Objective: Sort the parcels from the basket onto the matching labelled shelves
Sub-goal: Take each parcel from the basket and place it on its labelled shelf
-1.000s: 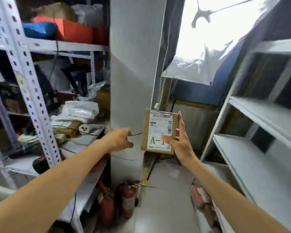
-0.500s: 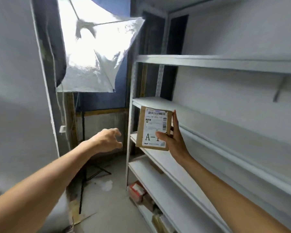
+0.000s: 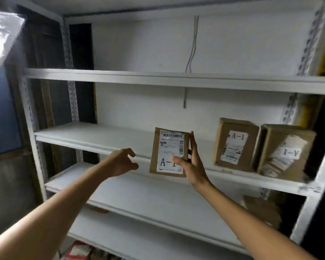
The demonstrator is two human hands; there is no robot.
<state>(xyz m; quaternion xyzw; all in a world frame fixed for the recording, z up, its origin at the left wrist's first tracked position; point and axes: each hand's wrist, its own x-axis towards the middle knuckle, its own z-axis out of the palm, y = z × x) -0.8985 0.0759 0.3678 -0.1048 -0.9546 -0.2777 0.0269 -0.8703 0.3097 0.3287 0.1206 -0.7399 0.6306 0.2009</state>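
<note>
My right hand (image 3: 192, 164) holds a small brown cardboard parcel (image 3: 169, 147) upright, thumb across its white label marked A-1. The parcel hangs in front of the middle shelf (image 3: 105, 136) of a white metal rack. Two brown parcels stand on that shelf at the right: one (image 3: 235, 143) with an A-1 label, and another (image 3: 285, 152) whose A-1 label is upside down. My left hand (image 3: 120, 162) hovers left of the held parcel, fingers loosely curled, holding nothing.
The rack has an upper shelf (image 3: 158, 77) and a lower shelf (image 3: 148, 196). Another brown box (image 3: 261, 209) sits at the lower shelf's right end. A red and white box (image 3: 77, 251) lies near the floor. A pale sheet (image 3: 0, 40) hangs at the left.
My view has swung right from the cluttered rack and pillar to face the white rack head-on. The parcel stays in my right hand, and both hands now reach toward the middle shelf.
</note>
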